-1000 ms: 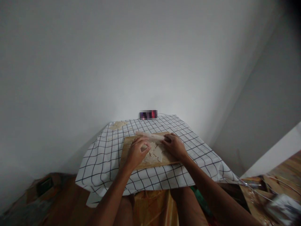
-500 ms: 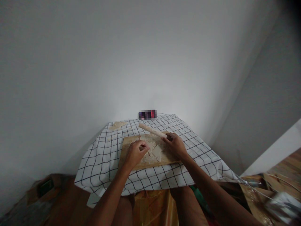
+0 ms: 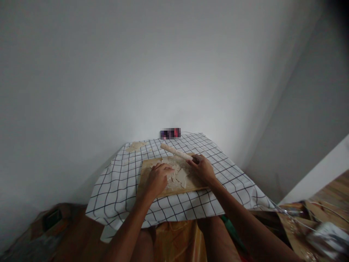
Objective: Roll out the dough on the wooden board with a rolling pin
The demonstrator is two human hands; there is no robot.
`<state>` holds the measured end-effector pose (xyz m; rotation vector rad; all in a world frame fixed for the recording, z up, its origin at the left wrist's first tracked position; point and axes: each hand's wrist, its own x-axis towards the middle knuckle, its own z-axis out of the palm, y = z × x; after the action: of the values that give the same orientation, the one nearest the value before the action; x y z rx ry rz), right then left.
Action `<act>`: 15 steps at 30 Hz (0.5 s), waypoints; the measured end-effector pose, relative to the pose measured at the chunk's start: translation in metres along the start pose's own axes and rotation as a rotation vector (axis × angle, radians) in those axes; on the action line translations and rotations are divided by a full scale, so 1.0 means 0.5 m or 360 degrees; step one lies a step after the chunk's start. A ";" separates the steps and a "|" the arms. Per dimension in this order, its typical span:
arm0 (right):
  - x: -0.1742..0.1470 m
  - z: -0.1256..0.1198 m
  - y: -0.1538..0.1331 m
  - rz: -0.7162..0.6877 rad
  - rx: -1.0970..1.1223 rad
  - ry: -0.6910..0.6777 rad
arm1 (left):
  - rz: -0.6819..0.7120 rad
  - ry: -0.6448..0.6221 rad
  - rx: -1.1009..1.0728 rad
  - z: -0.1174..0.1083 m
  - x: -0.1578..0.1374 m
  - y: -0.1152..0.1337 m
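Note:
A wooden board (image 3: 188,189) carries a thin, ragged sheet of dough (image 3: 180,177) with cracks and torn edges. Over the dough's left part lies my left hand (image 3: 160,177), palm down, fingers stretched out and holding nothing that I can see. My right hand (image 3: 203,168) is closed round the dark handle end of a floury rolling pin (image 3: 176,151) at the board's right side. The pin points away to the upper left, past the board's far edge. What lies under my left palm is hidden.
A white checked cloth (image 3: 117,193) covers the table. Flat dough pieces (image 3: 136,146) lie at its far left corner. A blurred dark and red object (image 3: 170,133) stands against the wall (image 3: 169,65). Boxes and clutter (image 3: 302,225) sit on the floor at the right.
My left hand has gone from bent, pinched fingers to fingers laid out flatter over the dough. My right hand and the rolling pin have barely moved.

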<state>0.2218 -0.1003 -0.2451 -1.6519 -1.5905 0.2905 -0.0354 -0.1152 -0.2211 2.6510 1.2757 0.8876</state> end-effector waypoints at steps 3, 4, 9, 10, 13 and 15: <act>-0.001 0.001 0.000 -0.0001 0.0005 0.0005 | 0.0042 -0.0009 -0.0014 -0.001 -0.003 0.000; -0.001 0.001 0.000 -0.0002 0.0010 0.0009 | 0.0046 0.0019 -0.0042 -0.002 -0.003 0.000; -0.001 0.002 0.000 -0.0009 -0.0005 0.0029 | 0.0098 0.0065 -0.0061 -0.005 -0.003 0.001; -0.002 0.002 -0.001 -0.0009 -0.0007 0.0032 | 0.0115 0.0046 -0.0054 -0.005 -0.003 0.002; -0.003 0.001 -0.002 -0.0016 -0.0006 0.0026 | 0.0148 0.0045 -0.0069 -0.005 -0.004 0.003; -0.003 0.000 -0.002 -0.0024 0.0009 0.0007 | 0.0148 0.0076 -0.0093 -0.005 -0.004 0.004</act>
<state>0.2208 -0.1016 -0.2449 -1.6347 -1.5966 0.2832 -0.0365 -0.1184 -0.2192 2.6785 1.1253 0.9905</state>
